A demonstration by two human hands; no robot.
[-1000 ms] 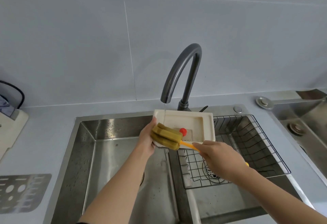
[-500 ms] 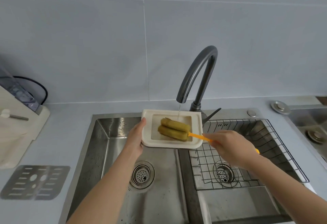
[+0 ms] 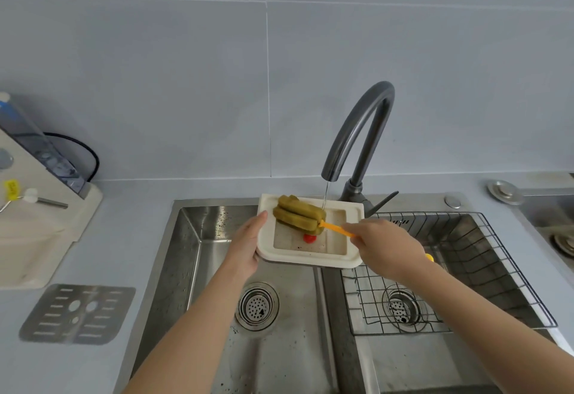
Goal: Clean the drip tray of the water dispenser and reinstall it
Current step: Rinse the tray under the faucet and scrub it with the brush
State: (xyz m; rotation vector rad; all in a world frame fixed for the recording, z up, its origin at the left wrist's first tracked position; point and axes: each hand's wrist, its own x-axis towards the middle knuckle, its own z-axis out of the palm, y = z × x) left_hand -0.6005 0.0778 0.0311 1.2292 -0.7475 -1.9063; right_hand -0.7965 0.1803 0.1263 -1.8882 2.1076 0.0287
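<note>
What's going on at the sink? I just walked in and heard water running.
A person is washing a white drip tray over the sink. The left hand holds the tray by its left edge under a thin stream from the tap, while the right hand scrubs inside it with a green sponge brush on an orange handle. A metal grate lies on the counter beside the water dispenser, so the tray is not yet back in place.

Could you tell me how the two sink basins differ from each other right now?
The left basin is bare inside, while the right basin holds a wire rack. The drip tray is held mostly over the left basin, not the right. Both are steel, each with a round drain strainer.
</note>
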